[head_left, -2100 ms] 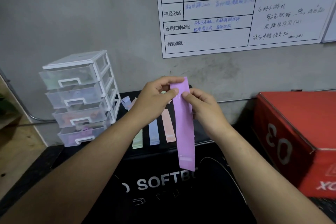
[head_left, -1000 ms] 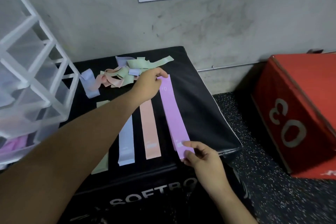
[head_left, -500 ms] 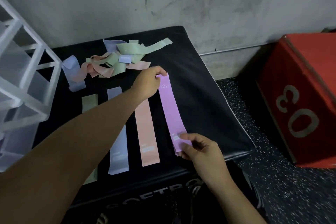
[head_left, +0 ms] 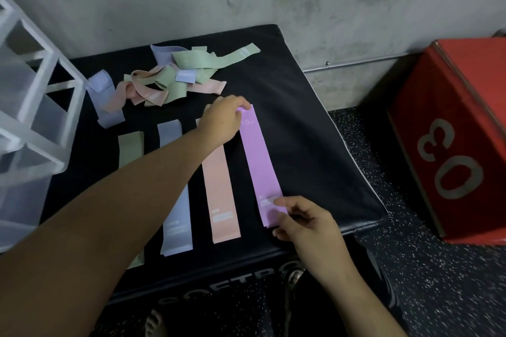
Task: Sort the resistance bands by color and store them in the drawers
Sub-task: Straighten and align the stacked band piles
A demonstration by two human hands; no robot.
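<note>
Nearest the camera, the right hand [head_left: 304, 223] pinches the near end of the purple band [head_left: 260, 167] between thumb and fingertips, just at the front edge of the black soft box [head_left: 315, 150] that serves as the sorting surface. The band lies flat and lengthwise as the rightmost of four parallel strips, with the peach band [head_left: 220, 191], the pale blue band [head_left: 176, 200] and the green band [head_left: 131, 145] to its left, each apart from its neighbour. At the far end, the left hand [head_left: 221, 120] curls its fingers over the band's top corner, its forearm crossing above the other strips. To do this well, I judge, both ends should be drawn gently taut, set square with the peach strip and kept clear of it, then let go together so nothing springs askew (thin elastic likes to curl). Beyond lies the unsorted pile [head_left: 175, 76], a tangle of green, peach and blue loops, which suggests the sorting is far from finished. The translucent drawer unit [head_left: 27, 145] stands on the box's left; what its drawers hold cannot be told from this angle. A red box [head_left: 451, 131] sits on the floor to the right.
</note>
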